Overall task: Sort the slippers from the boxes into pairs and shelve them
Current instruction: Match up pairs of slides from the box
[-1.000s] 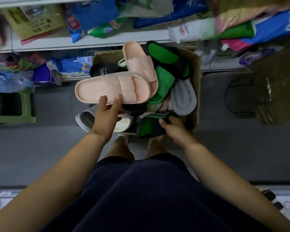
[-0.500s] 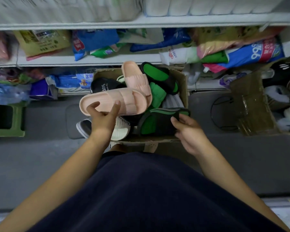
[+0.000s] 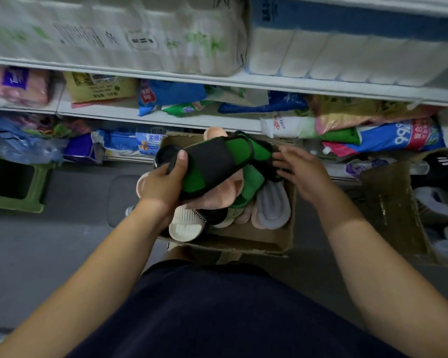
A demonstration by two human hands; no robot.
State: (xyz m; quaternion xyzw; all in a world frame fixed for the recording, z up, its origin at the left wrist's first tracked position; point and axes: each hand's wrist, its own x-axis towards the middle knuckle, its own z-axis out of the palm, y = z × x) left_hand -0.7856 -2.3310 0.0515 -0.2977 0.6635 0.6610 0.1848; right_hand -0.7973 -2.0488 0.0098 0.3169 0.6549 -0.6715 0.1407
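Note:
A black-and-green slipper (image 3: 210, 161) lies across a pink slipper (image 3: 217, 196), and my left hand (image 3: 163, 184) grips both together above the cardboard box (image 3: 230, 245). My right hand (image 3: 301, 174) is at the slipper's right end, fingers spread, fingertips touching the black rim there. A second black-and-green slipper (image 3: 256, 148) and another pink one (image 3: 214, 131) show behind. Still in the box are a grey slipper (image 3: 272, 205), a white slipper (image 3: 185, 226) and a green one (image 3: 254, 182).
Shelves (image 3: 243, 82) straight ahead are packed with tissue packs and bags. A second cardboard box (image 3: 388, 202) with dark and white slippers stands at the right. A green stool (image 3: 13, 187) sits on the grey floor at the left.
The black-and-green slipper passed from my right hand onto the pink slipper in my left hand. My right hand has loosened at its end. My view tilted up toward the shelves.

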